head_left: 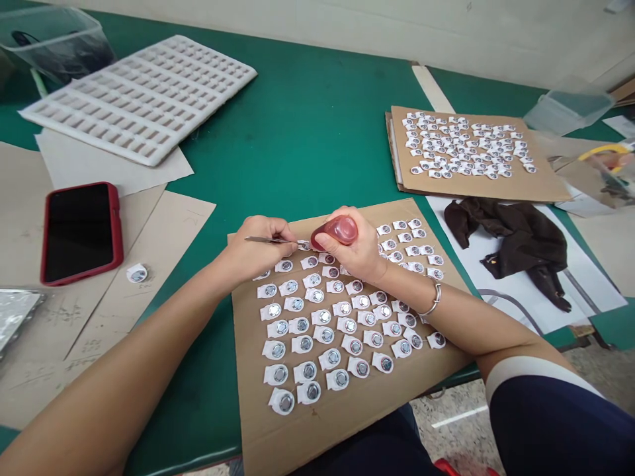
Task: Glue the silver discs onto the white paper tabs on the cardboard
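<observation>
My left hand [258, 248] is closed on thin metal tweezers [262, 239], their tip at a small white piece [303, 244] near the far edge of a brown cardboard sheet [268, 430]. Wrapped round a dark red, bottle-like thing with a rounded end [342, 229] are the fingers of my right hand [364, 248]. Its lower end points down at the same white piece, and my fingers hide part of it. Rows of similar white tabs with round metallic discs [338, 379] cover the sheet. My right forearm hides some of them.
A white slotted tray [149, 92] and a red-cased phone [82, 231] lie left, with one loose white tab [137, 272]. Back right, another cardboard [540, 188] carries more tabs. Dark cloth [526, 238] lies on white paper. Clear plastic boxes [570, 106] stand at the back corners.
</observation>
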Demonstrator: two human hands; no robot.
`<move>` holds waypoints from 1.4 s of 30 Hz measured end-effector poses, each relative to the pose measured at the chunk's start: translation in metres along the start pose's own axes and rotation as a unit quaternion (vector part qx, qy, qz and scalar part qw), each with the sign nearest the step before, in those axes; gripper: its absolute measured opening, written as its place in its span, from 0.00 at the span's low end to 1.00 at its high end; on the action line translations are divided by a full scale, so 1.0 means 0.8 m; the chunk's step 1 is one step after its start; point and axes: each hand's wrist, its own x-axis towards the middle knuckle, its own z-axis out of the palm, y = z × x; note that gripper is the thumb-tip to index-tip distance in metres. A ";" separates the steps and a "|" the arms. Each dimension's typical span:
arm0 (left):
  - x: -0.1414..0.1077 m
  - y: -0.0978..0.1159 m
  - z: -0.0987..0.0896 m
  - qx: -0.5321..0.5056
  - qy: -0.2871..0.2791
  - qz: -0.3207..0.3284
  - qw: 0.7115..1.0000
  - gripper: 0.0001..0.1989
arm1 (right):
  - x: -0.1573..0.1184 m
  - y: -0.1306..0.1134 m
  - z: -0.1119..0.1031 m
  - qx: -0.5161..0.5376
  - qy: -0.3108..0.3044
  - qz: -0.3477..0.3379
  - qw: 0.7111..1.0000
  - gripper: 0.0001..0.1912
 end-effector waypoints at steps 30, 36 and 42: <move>0.000 -0.004 -0.002 0.013 -0.027 0.006 1.000 0.07 | -0.002 0.000 -0.001 0.005 -0.018 0.009 1.000 0.16; 0.001 -0.008 -0.002 0.006 -0.035 0.010 0.999 0.07 | 0.004 -0.001 -0.004 0.044 0.027 0.057 0.997 0.16; 0.000 -0.004 -0.001 -0.026 -0.013 0.013 0.999 0.06 | 0.028 0.013 -0.014 0.218 0.059 0.227 0.947 0.18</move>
